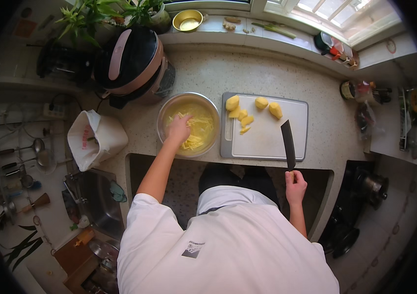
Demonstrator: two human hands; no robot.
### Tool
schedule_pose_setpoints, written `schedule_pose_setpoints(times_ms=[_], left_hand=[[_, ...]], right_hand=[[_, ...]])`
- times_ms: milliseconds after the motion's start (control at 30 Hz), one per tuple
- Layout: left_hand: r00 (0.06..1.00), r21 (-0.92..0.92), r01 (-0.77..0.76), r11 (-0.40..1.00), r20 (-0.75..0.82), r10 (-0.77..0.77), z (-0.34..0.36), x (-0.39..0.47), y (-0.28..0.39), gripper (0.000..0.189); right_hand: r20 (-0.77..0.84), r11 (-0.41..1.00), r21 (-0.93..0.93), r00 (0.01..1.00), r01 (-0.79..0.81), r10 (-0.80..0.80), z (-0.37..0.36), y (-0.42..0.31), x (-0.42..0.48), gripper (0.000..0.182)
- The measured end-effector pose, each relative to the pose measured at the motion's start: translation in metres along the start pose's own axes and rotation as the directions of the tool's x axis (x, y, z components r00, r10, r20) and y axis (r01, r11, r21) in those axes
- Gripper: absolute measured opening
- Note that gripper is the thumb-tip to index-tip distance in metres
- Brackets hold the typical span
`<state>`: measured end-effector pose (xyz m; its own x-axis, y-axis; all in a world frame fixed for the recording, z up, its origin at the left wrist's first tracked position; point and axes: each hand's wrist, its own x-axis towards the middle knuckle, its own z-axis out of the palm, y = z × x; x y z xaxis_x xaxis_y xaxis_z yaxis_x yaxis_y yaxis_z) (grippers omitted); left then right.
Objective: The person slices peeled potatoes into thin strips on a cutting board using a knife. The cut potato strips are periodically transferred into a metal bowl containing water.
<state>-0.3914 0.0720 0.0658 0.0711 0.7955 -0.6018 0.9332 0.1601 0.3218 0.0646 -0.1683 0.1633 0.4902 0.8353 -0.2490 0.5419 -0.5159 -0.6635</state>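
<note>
My left hand (pixel 179 129) reaches into a round metal bowl (pixel 161 110), its fingers down among pale yellow potato shreds (pixel 195 141). The shreds seem to lie in water; whether the fingers grip any is hidden. My right hand (pixel 296 186) holds the handle of a kitchen cleaver (pixel 288 143). Its dark blade points away from me over the right part of a white cutting board (pixel 260 143) with a grey rim. Along the board's far side sit peeled potatoes (pixel 261 103), one of them (pixel 275 110) just beyond the blade tip. Several smaller cut potato pieces (pixel 246 120) lie at the board's left.
A pink and black electric cooker (pixel 135 62) stands left of the board's far side. Nearer is an open white bag (pixel 111 134), with a sink (pixel 101 198) below it. A yellow metal bowl (pixel 187 21) and ginger (pixel 228 25) rest on the windowsill. Pots (pixel 372 189) stand at right.
</note>
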Motion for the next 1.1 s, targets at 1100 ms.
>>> schedule_pose_setpoints(times_ms=[1100], left_hand=[[0.847,0.22,-0.21,0.953,-0.445,0.289,0.04,-0.054,0.052,0.058]], right_hand=[[-0.038,1.0,0.006,0.999,-0.014,0.014,0.0,-0.001,0.005,0.037]])
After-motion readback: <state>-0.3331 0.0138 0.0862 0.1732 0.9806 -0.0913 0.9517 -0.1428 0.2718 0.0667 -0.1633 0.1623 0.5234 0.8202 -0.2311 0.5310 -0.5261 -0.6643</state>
